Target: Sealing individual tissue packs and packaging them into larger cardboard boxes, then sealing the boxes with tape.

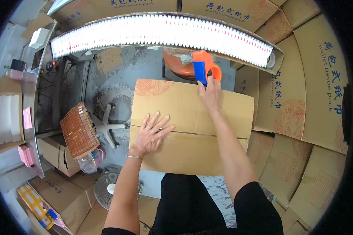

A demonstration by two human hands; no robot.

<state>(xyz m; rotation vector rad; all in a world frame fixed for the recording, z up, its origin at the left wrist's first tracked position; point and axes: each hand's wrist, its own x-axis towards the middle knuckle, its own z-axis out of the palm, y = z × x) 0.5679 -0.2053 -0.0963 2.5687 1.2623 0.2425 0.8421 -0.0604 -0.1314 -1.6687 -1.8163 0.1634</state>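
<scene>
A cardboard box [176,152] stands before me with its two top flaps folded down, and a narrow dark seam runs across between them. My left hand [150,138] lies on the left part of the top with fingers spread, across the seam. Beyond the far edge of the box, my right hand [211,94] grips an orange and blue tape dispenser [200,68]. Its fingers wrap around the dispenser's lower end. Whether tape hangs from the dispenser I cannot tell.
A long tray [161,33] packed with white tissue packs spans the far side. Stacked cartons [286,102] crowd the right. An orange stool [180,64] stands behind the box. At left are a wicker-topped chair [80,129], a fan [109,190] and a metal-edged table [34,129].
</scene>
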